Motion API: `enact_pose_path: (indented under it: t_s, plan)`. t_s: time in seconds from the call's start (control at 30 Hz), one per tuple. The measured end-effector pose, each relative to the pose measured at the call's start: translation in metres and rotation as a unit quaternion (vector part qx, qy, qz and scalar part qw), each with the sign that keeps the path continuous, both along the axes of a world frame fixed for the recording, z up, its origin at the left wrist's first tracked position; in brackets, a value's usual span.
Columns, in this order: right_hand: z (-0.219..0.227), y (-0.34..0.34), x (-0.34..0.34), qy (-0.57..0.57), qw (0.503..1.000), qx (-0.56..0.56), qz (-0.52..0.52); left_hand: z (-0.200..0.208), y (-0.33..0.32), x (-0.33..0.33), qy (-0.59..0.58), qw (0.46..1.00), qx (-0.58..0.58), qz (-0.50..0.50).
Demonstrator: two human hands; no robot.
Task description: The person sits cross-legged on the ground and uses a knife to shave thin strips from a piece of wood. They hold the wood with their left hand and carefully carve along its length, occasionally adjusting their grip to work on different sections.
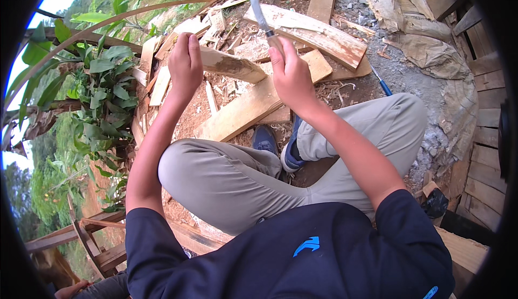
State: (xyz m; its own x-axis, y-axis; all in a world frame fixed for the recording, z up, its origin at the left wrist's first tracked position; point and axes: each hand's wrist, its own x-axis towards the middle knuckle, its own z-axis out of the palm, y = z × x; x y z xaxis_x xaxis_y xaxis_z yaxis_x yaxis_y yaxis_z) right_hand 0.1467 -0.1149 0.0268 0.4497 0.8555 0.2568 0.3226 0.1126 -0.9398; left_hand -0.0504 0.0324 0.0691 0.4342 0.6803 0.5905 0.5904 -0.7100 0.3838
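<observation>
My right hand is closed round the wooden handle of a knife. Its slightly curved blade points up and away from me, clear of the wood. To the left, my left hand grips the far-left end of a thick wood piece, pale with brown patches of bark. The right end of this piece rests at a long, flat plank that lies slanting across the ground in front of my shoes.
A wide board lies beyond my right hand, with shavings and offcuts around. A blue-handled tool rests by my right knee. Crumpled sacks and a slatted wooden wall stand right; leafy plants left. Another person's leg shows lower left.
</observation>
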Motion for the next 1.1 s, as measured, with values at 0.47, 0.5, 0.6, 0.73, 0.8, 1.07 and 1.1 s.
enact_pose_path:
  t_s: [0.47, 0.5, 0.6, 0.73, 0.8, 1.07, 1.1]
  plan:
    - [-0.023, 0.003, -0.002, 0.01, 1.0, -0.026, 0.009, 0.008, 0.01, -0.005, 0.05, 0.996, -0.069, 0.005]
    - [-0.019, 0.005, -0.003, 0.038, 0.999, -0.014, -0.009, 0.01, 0.013, -0.01, 0.061, 0.994, -0.087, 0.01]
    - [-0.021, 0.01, -0.011, 0.071, 0.996, 0.02, -0.054, 0.014, 0.02, -0.02, 0.114, 0.988, -0.103, 0.022]
    - [-0.041, 0.006, -0.01, -0.147, 0.948, -0.225, 0.169, 0.028, 0.018, -0.02, 0.214, 0.96, -0.176, 0.048]
    - [-0.04, 0.006, -0.016, -0.135, 0.946, -0.249, 0.158, 0.035, 0.012, -0.018, 0.228, 0.95, -0.21, 0.043]
    - [-0.02, 0.006, -0.011, -0.043, 0.981, -0.158, 0.104, 0.033, 0.018, -0.038, 0.13, 0.952, -0.273, -0.043]
    - [-0.018, 0.006, -0.012, -0.037, 0.985, -0.148, 0.087, 0.034, 0.018, -0.038, 0.105, 0.95, -0.292, -0.042]
